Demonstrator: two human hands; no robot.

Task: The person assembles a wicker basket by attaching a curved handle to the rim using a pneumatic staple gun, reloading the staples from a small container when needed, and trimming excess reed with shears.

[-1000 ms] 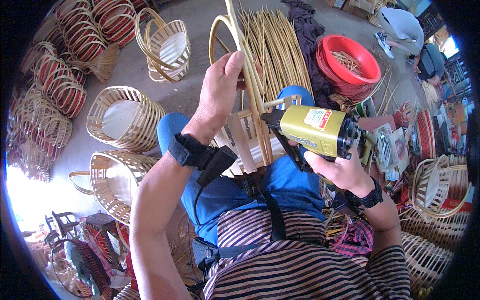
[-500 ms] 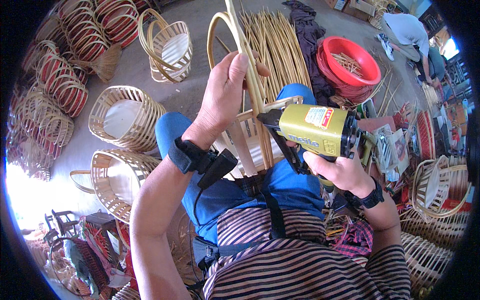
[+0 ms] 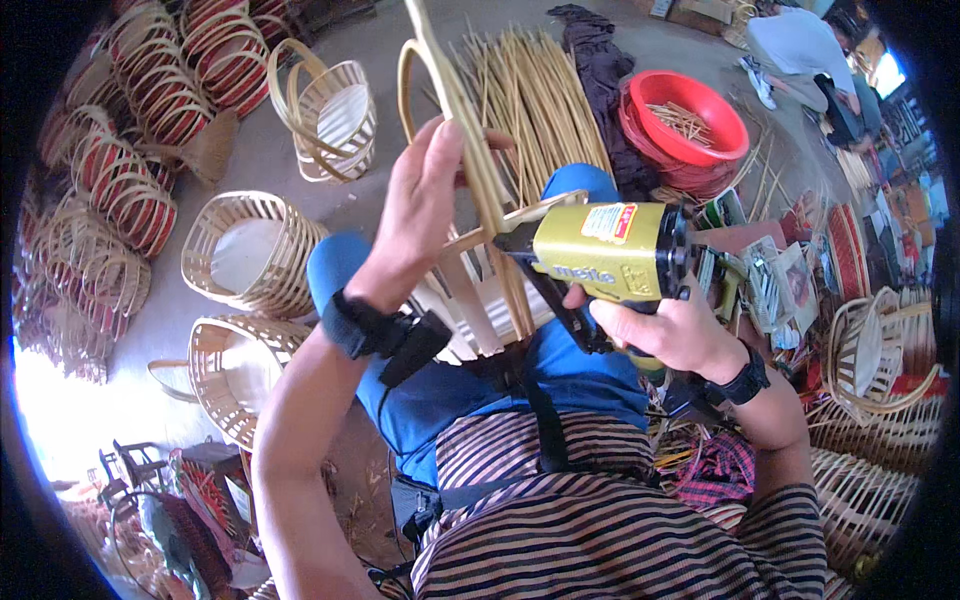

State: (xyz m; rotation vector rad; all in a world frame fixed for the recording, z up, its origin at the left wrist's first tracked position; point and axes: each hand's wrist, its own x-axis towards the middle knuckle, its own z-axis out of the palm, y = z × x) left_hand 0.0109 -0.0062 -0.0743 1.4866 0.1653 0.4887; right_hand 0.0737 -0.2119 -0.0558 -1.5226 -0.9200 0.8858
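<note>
On my lap, between my knees, rests a pale woven wood-strip basket [image 3: 466, 298]. Its tall bent handle [image 3: 462, 112] rises away from me. My left hand [image 3: 418, 205] is closed on the handle, thumb on the near side and fingertips showing past its right edge. A yellow-green staple gun [image 3: 598, 245] with a black nose is gripped in my right hand [image 3: 668, 328]. The gun's nose meets the handle where it crosses the basket's rim. Part of the basket is hidden behind the gun and the handle.
Stacked pale baskets [image 3: 250, 250] stand at my left, with another handled basket [image 3: 345, 120] beyond. Ahead lie thin sticks [image 3: 535, 105], beside a dark cloth [image 3: 600, 65] and a red basin [image 3: 690, 118]. Red-banded baskets [image 3: 140, 70] pile up far left. A person [image 3: 800, 55] bends at the far right.
My left hand, the handle and the staple gun have shifted slightly left together in the picture. The left fingers look straighter; the gun's nose stays at the rim.
</note>
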